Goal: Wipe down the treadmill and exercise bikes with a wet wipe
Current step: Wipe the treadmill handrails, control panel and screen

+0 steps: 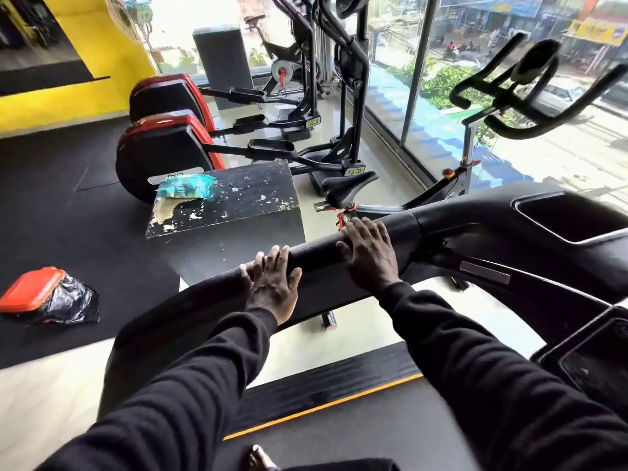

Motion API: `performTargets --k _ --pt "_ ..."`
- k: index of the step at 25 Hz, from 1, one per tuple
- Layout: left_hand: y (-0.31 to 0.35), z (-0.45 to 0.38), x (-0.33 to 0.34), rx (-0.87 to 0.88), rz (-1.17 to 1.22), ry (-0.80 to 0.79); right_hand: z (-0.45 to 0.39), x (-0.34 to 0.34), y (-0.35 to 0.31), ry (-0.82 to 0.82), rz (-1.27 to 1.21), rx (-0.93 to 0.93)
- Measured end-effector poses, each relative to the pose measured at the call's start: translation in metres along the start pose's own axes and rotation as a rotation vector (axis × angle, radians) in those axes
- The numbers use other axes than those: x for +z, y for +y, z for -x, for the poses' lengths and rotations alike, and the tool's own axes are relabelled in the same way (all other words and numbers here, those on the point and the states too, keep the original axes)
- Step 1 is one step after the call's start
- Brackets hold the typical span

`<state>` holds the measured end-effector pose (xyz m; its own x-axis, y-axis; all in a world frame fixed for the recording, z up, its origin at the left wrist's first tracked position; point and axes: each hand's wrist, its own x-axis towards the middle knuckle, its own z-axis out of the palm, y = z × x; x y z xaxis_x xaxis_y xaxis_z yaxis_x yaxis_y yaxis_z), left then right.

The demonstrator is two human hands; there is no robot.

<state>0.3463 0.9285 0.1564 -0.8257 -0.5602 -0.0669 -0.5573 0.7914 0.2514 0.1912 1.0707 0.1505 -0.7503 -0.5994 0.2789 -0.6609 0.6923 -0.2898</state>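
Observation:
I stand on the treadmill belt [343, 433], facing its black left handrail [316, 256]. My left hand [273, 283] lies across the rail with the fingers stretched over its top. My right hand [368, 253] lies flat on the same rail further toward the console [475, 212], fingers spread. No wipe shows under either hand. A blue wet wipe pack [185, 186] lies on a worn black box [238, 198] just beyond the rail. An exercise bike stands past the rail by the window, with its saddle [350, 186] and handlebars [509, 96] in view.
Two red and black elliptical trainers [163, 154] stand behind the box, with another bike [285, 69] at the back. An orange-lidded container with a black bag [40, 294] sits on the floor mat at left. Glass windows line the right side.

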Motion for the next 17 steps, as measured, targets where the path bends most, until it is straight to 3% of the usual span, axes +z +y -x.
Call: performTargets --k 2,5,6,7,10,11,13,15,17 --pt "0.031 -0.006 0.001 0.099 -0.013 -0.029 0.002 0.005 -0.022 0.017 -0.039 0.012" --pt "0.050 -0.010 0.004 0.125 0.006 -0.059 0.028 0.001 -0.002 -0.043 0.015 -0.389" --pt "0.047 -0.010 0.005 0.120 -0.011 -0.063 0.026 -0.005 0.019 -0.008 0.045 -0.426" --pt "0.044 -0.010 0.006 0.116 -0.036 -0.066 0.021 -0.013 0.038 0.022 0.043 -0.345" --pt "0.054 -0.011 0.005 0.078 -0.034 -0.090 -0.002 -0.029 0.066 0.075 0.011 0.146" --pt "0.064 -0.013 0.005 0.076 -0.022 -0.086 -0.003 -0.026 0.058 0.089 0.019 0.188" --pt "0.081 -0.019 0.004 0.107 0.002 -0.092 0.008 -0.015 0.036 0.068 -0.003 0.022" --pt "0.091 -0.023 0.006 0.154 0.016 -0.096 0.034 -0.008 0.037 -0.048 0.053 -0.294" --pt "0.101 -0.029 0.009 0.218 0.001 -0.074 0.032 -0.017 0.067 -0.039 0.098 -0.364"
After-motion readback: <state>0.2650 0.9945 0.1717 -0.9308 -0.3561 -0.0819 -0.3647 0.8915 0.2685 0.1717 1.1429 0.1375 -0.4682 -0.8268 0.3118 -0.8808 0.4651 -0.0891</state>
